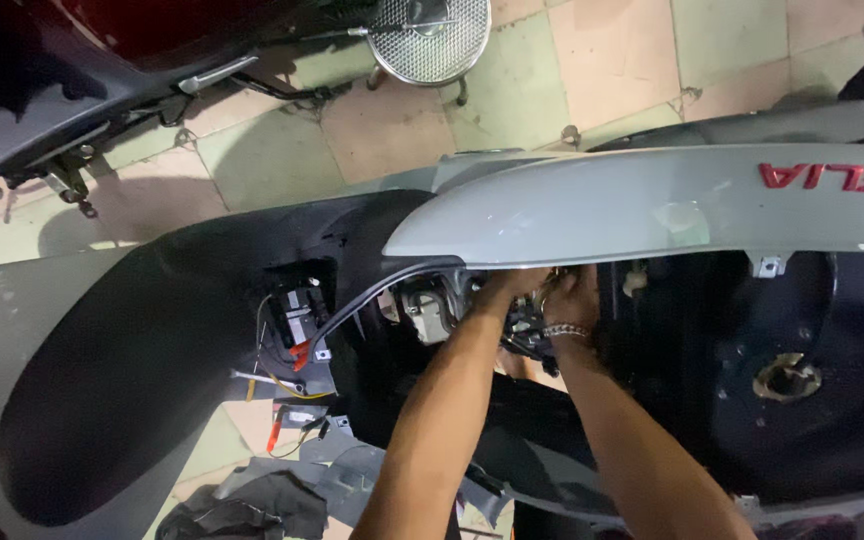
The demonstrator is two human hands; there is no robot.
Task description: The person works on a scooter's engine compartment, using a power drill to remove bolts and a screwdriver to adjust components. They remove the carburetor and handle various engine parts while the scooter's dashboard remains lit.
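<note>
Both hands, left hand (505, 287) and right hand (570, 300), reach close together under the grey scooter body panel (652, 205) into the engine bay (442, 310); their grip is hidden; loose wires (297, 350) nearby could snag, I judge.

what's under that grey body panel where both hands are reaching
Under the grey panel both hands, left and right, reach metal engine parts; fingertips and whatever they grip are hidden.
</note>
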